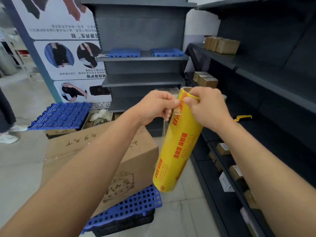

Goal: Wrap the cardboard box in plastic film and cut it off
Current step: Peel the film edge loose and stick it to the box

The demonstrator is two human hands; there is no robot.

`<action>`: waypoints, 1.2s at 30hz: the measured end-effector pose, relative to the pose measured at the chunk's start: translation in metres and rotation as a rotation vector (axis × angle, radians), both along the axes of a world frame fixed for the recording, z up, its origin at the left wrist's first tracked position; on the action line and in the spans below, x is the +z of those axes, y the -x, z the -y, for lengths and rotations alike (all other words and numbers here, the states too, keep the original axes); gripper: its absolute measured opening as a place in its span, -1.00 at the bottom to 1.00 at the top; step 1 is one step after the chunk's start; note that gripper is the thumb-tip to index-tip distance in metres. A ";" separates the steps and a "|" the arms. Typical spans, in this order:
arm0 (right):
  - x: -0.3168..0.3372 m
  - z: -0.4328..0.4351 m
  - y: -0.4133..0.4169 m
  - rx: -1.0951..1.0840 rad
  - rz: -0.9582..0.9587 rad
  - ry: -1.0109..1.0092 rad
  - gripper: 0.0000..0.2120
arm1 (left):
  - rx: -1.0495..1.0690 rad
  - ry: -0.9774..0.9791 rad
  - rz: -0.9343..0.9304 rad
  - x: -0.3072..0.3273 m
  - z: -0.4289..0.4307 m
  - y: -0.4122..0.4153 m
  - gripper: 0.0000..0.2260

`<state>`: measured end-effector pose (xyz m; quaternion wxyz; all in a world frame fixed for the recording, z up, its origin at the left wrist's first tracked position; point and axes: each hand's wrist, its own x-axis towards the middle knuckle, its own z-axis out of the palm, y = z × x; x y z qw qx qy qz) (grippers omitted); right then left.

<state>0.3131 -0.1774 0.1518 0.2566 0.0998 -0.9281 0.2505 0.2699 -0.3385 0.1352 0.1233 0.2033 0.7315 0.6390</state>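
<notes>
A yellow roll of plastic film with red print hangs nearly upright in front of me. My right hand grips its top end. Just left of the roll's top, my left hand pinches the loose edge of the clear film, which trails down along the roll's left side. Below my arms a large brown cardboard box stands on a blue perforated plastic pallet on the floor.
Dark metal shelves run along the right with small cardboard boxes and a yellow cutter. Another shelf unit stands behind. A blue pallet lies on boxes at left, near a person's legs.
</notes>
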 end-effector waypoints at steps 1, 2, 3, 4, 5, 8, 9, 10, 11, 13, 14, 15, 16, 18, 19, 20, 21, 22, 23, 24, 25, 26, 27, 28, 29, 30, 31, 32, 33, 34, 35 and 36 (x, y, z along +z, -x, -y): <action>-0.003 -0.006 0.000 -0.006 0.020 -0.013 -0.78 | 0.003 -0.005 0.001 -0.004 -0.007 0.002 -0.85; -0.007 -0.013 0.001 -0.013 0.041 -0.019 -0.78 | 0.003 -0.007 0.002 -0.008 -0.014 0.005 -0.84; -0.010 -0.019 0.002 -0.022 0.063 -0.024 -0.79 | -0.001 -0.007 0.004 -0.012 -0.020 0.007 -0.82; -0.014 -0.025 0.005 -0.034 0.083 -0.033 -0.80 | -0.008 -0.006 0.009 -0.017 -0.027 0.010 -0.82; -0.018 -0.030 0.007 -0.044 0.099 -0.042 -0.80 | -0.017 0.000 0.016 -0.021 -0.032 0.012 -0.81; -0.030 -0.043 0.016 -0.061 0.150 -0.092 -0.80 | -0.039 0.036 0.048 -0.033 -0.045 0.017 -0.81; -0.034 -0.046 0.019 -0.067 0.165 -0.117 -0.80 | -0.043 0.039 0.066 -0.037 -0.048 0.018 -0.82; -0.039 -0.048 0.023 -0.071 0.181 -0.138 -0.80 | -0.043 0.033 0.095 -0.042 -0.050 0.021 -0.84; -0.043 -0.049 0.027 -0.069 0.195 -0.159 -0.79 | -0.037 0.023 0.139 -0.047 -0.052 0.024 -0.87; -0.053 -0.050 0.036 -0.043 0.228 -0.205 -0.78 | -0.037 0.042 0.224 -0.057 -0.052 0.031 -0.94; -0.059 -0.050 0.041 -0.028 0.247 -0.235 -0.77 | -0.039 0.079 0.239 -0.062 -0.052 0.036 -0.95; -0.064 -0.049 0.047 -0.015 0.264 -0.271 -0.77 | -0.039 0.118 0.243 -0.067 -0.051 0.041 -0.93; -0.070 -0.049 0.053 -0.006 0.279 -0.304 -0.77 | -0.032 0.149 0.240 -0.072 -0.051 0.047 -0.91; -0.079 -0.049 0.069 -0.012 0.309 -0.350 -0.77 | -0.004 0.176 0.217 -0.082 -0.051 0.061 -0.89; -0.084 -0.049 0.077 -0.019 0.320 -0.367 -0.77 | 0.014 0.179 0.201 -0.087 -0.050 0.069 -0.88; -0.088 -0.048 0.086 -0.021 0.330 -0.385 -0.76 | 0.031 0.182 0.184 -0.092 -0.050 0.078 -0.88; -0.092 -0.048 0.095 -0.021 0.343 -0.405 -0.76 | 0.051 0.183 0.171 -0.097 -0.050 0.087 -0.87; -0.095 -0.047 0.105 -0.019 0.361 -0.421 -0.76 | 0.072 0.180 0.164 -0.101 -0.049 0.096 -0.87; -0.099 -0.047 0.114 -0.016 0.380 -0.431 -0.76 | 0.089 0.178 0.162 -0.106 -0.049 0.105 -0.86; -0.102 -0.048 0.123 -0.013 0.396 -0.437 -0.75 | 0.096 0.180 0.164 -0.109 -0.049 0.113 -0.86; -0.106 -0.049 0.131 -0.005 0.407 -0.446 -0.74 | 0.093 0.185 0.168 -0.112 -0.050 0.120 -0.85; -0.109 -0.051 0.140 0.007 0.413 -0.459 -0.73 | 0.089 0.191 0.173 -0.114 -0.051 0.127 -0.85; -0.113 -0.052 0.148 0.024 0.428 -0.471 -0.72 | 0.089 0.200 0.177 -0.117 -0.052 0.133 -0.85; -0.117 -0.054 0.156 0.045 0.448 -0.475 -0.70 | 0.092 0.210 0.183 -0.119 -0.052 0.139 -0.85; -0.120 -0.055 0.165 0.066 0.469 -0.471 -0.69 | 0.099 0.220 0.193 -0.121 -0.052 0.145 -0.85; -0.123 -0.056 0.174 0.088 0.486 -0.465 -0.67 | 0.110 0.232 0.205 -0.122 -0.052 0.152 -0.85; -0.125 -0.057 0.184 0.111 0.494 -0.463 -0.66 | 0.125 0.242 0.216 -0.123 -0.052 0.158 -0.85; -0.127 -0.058 0.194 0.138 0.490 -0.466 -0.66 | 0.145 0.249 0.227 -0.123 -0.053 0.164 -0.85; -0.128 -0.060 0.205 0.166 0.486 -0.469 -0.66 | 0.170 0.251 0.239 -0.123 -0.054 0.169 -0.85; -0.128 -0.062 0.215 0.199 0.488 -0.473 -0.66 | 0.202 0.245 0.258 -0.123 -0.056 0.174 -0.86; -0.128 -0.063 0.224 0.237 0.498 -0.478 -0.66 | 0.238 0.230 0.275 -0.124 -0.057 0.177 -0.86; -0.128 -0.064 0.234 0.278 0.505 -0.487 -0.65 | 0.278 0.209 0.284 -0.125 -0.058 0.180 -0.87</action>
